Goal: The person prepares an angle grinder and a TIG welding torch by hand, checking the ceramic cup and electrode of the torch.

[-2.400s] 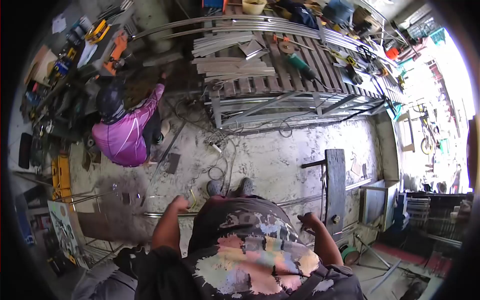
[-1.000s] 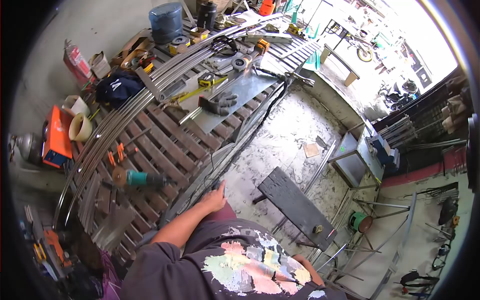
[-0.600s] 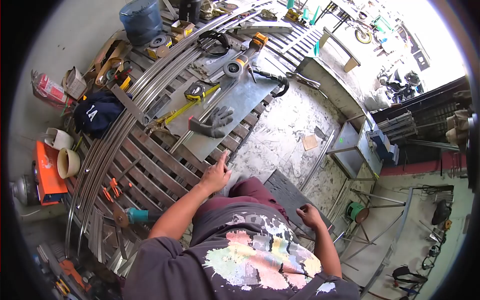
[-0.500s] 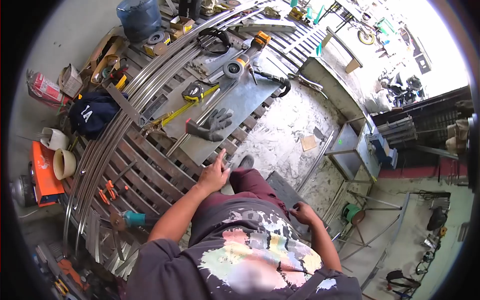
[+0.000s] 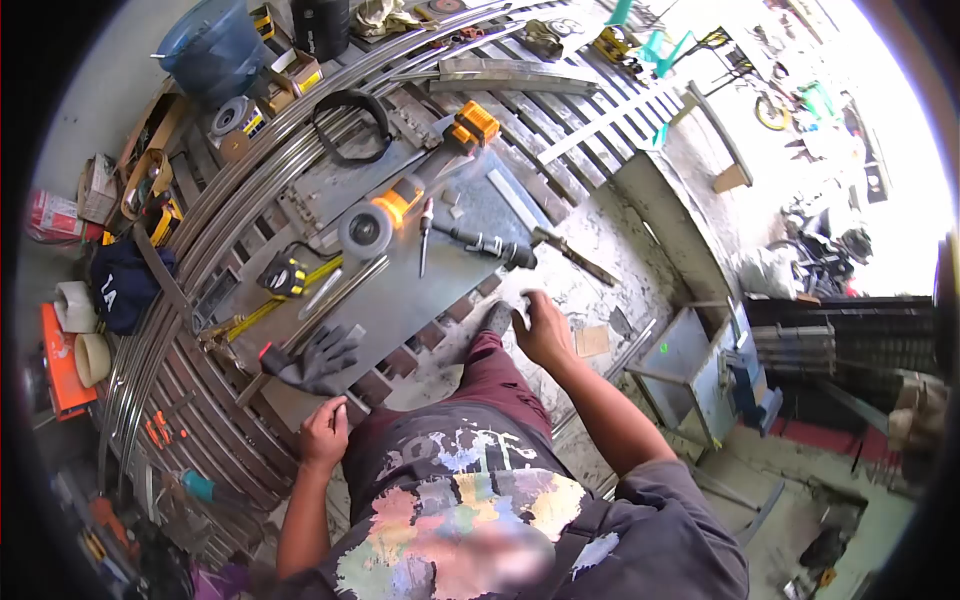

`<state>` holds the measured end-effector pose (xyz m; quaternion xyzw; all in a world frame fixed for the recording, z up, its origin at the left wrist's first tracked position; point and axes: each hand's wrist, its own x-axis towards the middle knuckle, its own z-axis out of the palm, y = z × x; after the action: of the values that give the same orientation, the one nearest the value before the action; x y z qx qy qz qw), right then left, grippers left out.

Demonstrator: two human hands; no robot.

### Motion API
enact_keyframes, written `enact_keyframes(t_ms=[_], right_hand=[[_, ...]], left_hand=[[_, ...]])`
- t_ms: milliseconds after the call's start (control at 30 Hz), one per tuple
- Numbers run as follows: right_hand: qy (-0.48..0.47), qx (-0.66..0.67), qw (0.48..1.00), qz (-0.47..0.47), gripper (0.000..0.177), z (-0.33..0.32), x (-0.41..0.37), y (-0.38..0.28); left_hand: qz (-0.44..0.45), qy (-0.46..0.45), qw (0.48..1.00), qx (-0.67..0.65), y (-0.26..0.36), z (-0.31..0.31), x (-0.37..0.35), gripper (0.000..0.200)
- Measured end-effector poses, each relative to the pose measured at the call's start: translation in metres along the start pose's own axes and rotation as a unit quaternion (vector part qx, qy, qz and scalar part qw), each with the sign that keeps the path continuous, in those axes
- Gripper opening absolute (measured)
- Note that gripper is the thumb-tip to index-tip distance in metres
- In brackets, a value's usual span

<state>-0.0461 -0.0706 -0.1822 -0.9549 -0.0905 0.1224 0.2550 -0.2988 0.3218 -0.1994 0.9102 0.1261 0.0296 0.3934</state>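
My left hand [image 5: 325, 435] hovers by the near edge of the slatted metal bench, fingers loosely bent around nothing visible. Just beyond it lies a grey-black work glove [image 5: 325, 362] on a metal sheet [image 5: 415, 300]. My right hand [image 5: 547, 328] reaches past the bench edge, fingers apart, nothing in it. Closest to it is a black rod-like tool [image 5: 485, 245] whose thick end overhangs the edge. Beside that lie a thin pointed tool [image 5: 426, 235] and a yellow cordless angle grinder [image 5: 400, 195]. A yellow-black tape measure [image 5: 284, 275] rests left of the grinder, its blade pulled out.
Long curved metal tubes [image 5: 215, 215] run along the bench's far side. A black headband [image 5: 352, 127], dark cap [image 5: 128, 285] and blue water jug [image 5: 210, 50] are over there too. On the right, a metal frame box [image 5: 690, 375] stands on the floor.
My right hand has risen from beside my body and reached forward toward the bench edge. My left hand has drawn back and left. The view has shifted closer to the grinder.
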Motion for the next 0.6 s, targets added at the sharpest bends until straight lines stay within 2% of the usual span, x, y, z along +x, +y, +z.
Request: enact_keyframes(t_ms=[33, 67, 100, 167, 200, 300, 333, 467, 567, 600], right_hand=[[0.057, -0.008, 0.994, -0.097, 0.052, -0.002, 0.032, 0.004], [0.059, -0.037, 0.985, -0.158, 0.057, -0.013, 0.06, -0.003], [0.062, -0.066, 0.972, -0.218, 0.062, -0.023, 0.084, -0.011], [0.014, -0.099, 0.961, -0.259, 0.067, -0.021, 0.121, -0.012], [-0.05, -0.121, 0.959, -0.25, 0.066, -0.015, 0.135, -0.01], [-0.123, -0.107, 0.955, -0.249, 0.042, -0.004, 0.162, -0.007], [-0.151, -0.108, 0.947, -0.262, 0.032, -0.005, 0.167, -0.007], [-0.187, -0.041, 0.953, -0.234, 0.03, -0.011, 0.173, -0.004], [-0.233, 0.038, 0.946, -0.223, 0.04, -0.026, 0.165, 0.008], [-0.209, 0.063, 0.948, -0.233, 0.045, -0.031, 0.158, 0.01]], left_hand=[[0.01, 0.014, 0.999, 0.035, 0.01, 0.009, 0.004, 0.015], [0.007, 0.048, 0.999, 0.004, 0.025, 0.022, 0.007, 0.015], [-0.027, 0.026, 0.999, 0.0, 0.05, 0.027, 0.011, 0.016], [-0.051, 0.001, 0.998, 0.032, 0.088, 0.041, 0.017, 0.017], [-0.059, -0.006, 0.997, 0.042, 0.112, 0.047, 0.023, 0.019], [-0.046, 0.02, 0.995, 0.084, 0.152, 0.072, 0.035, 0.019], [-0.075, 0.013, 0.993, 0.085, 0.162, 0.076, 0.037, 0.021], [-0.132, 0.014, 0.989, 0.07, 0.195, 0.091, 0.043, 0.025], [-0.119, 0.052, 0.99, 0.055, 0.178, 0.116, 0.03, 0.026], [-0.121, 0.047, 0.99, 0.049, 0.177, 0.12, 0.028, 0.028]])
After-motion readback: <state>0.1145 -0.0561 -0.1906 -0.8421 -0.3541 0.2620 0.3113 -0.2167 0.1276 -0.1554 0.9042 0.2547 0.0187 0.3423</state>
